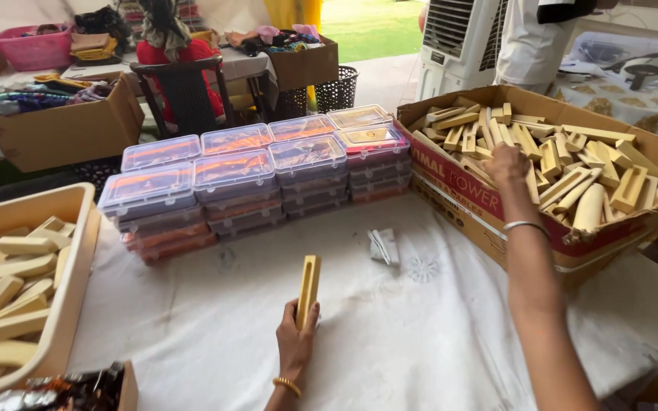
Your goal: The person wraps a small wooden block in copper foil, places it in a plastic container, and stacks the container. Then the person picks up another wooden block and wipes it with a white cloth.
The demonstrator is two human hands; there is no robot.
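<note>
Standing upright in left hand [296, 340], slotted wooden piece [308, 290]

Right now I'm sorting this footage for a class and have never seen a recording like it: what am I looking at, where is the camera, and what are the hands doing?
There is no machine here. A person wears one camera on the head, so you look down along their own two bare arms.

The left hand holds a yellow slotted piece upright above the white tablecloth. The right hand reaches into a large cardboard box heaped with similar pale yellow pieces; whether it grips one I cannot tell.

Between the hands lie stacks of clear lidded plastic cases and a small folded bit of white paper. At the left edge stands a cream tray holding more pale pieces.

Behind, other people are near a chair and a white air cooler.
</note>
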